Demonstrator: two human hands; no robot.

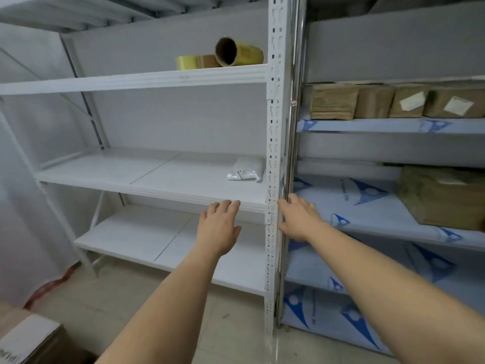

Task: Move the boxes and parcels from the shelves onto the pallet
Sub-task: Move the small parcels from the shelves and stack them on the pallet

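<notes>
Down by the floor at the left, a cardboard box (pixel 29 340) sits in the corner. Above it both arms reach forward: the left hand (pixel 219 227) and right hand (pixel 299 219) are spread, fingers straight, holding nothing. Beyond, a white plastic parcel (pixel 246 169) lies on the middle white shelf (pixel 131 177). Brown taped boxes (pixel 393 102) line the right rack.

Bare shelf (pixel 157 174) before white parcel (pixel 246 169)

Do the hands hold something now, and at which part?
Nothing is held. The left hand and the right hand reach with open fingers toward the white shelf, where a small white parcel lies untouched.
</notes>
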